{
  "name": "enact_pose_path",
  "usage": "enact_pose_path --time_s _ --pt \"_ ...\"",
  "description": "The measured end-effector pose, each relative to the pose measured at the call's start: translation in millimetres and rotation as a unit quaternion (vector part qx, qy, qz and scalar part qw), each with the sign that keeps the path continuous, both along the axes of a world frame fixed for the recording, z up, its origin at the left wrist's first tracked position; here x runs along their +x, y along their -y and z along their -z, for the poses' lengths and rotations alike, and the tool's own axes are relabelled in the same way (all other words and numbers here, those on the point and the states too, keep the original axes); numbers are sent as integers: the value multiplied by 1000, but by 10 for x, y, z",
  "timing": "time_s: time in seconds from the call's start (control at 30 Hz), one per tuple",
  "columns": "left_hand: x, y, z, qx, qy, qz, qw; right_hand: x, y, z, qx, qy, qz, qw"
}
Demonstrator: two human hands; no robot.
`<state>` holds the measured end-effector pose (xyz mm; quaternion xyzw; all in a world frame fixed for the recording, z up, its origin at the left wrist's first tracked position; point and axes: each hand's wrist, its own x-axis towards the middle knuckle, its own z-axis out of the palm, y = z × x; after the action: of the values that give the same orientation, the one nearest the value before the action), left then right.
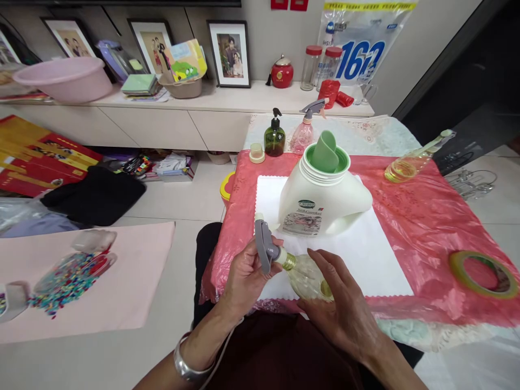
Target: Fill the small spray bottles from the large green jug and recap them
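Observation:
A small clear spray bottle (pixel 304 275) with yellowish liquid lies tilted over the near edge of the white cloth (pixel 377 254). My left hand (pixel 246 276) is closed round its grey trigger head (pixel 264 250). My right hand (pixel 345 306) wraps the bottle's body from below. Just behind stands a big white detergent jug (pixel 325 200) with an open green spout.
A red plastic sheet (pixel 426 216) covers the table. On it are a green tape roll (pixel 483 273), a tilted clear bottle of yellow liquid (pixel 410 162), a dark green pump bottle (pixel 274 138), a pink spray bottle (pixel 304 132) and a small cap (pixel 257 154). Beads (pixel 65 279) lie on the floor at left.

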<state>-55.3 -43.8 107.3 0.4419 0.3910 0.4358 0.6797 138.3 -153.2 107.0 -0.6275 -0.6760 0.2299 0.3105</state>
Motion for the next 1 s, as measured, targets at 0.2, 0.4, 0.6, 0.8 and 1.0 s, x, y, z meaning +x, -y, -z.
enact_pose_path --time_s 0.2,0.4,0.6,0.8,1.0 --pt "-15 13 -2 -13 4 35 999 -24 -18 7 37 16 0 999" --pt "-25 32 147 -93 51 32 994 -42 2 9 59 -9 2 998" --pt "39 87 85 -140 87 46 985 -45 -12 22 90 -21 -9 996" --pt "30 111 69 -142 118 61 981 -61 -38 21 121 -44 -5 992" --pt "-2 80 -2 -113 134 133 976 -47 -12 118 -115 -408 -4 906"
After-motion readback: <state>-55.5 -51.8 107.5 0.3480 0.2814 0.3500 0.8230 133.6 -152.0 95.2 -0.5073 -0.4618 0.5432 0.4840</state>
